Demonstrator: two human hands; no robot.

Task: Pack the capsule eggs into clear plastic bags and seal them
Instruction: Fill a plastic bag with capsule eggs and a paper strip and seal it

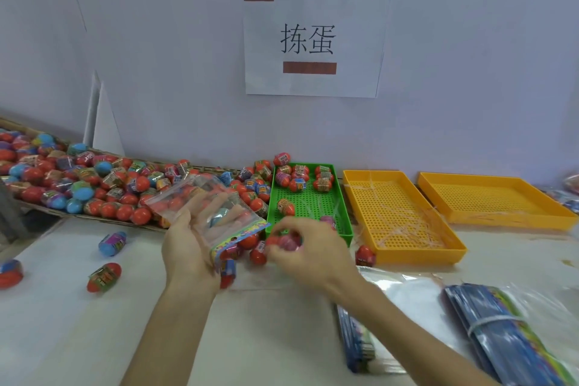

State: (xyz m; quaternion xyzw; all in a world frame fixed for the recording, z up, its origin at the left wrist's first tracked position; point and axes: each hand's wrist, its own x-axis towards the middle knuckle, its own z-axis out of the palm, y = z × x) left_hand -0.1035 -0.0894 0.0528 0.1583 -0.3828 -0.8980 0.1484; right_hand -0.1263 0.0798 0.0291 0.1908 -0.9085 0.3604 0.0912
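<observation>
My left hand holds a clear plastic bag from below, palm up, its mouth with a coloured zip strip turned to the right. Some capsule eggs show inside the bag. My right hand grips a pink and red capsule egg right at the bag's mouth. More red eggs lie on the table under the mouth. A large heap of eggs fills the cardboard tray at the left.
A green perforated tray holds several eggs. Two orange trays stand to its right. Bundles of flat bags lie at the lower right. Loose eggs sit on the white table at the left.
</observation>
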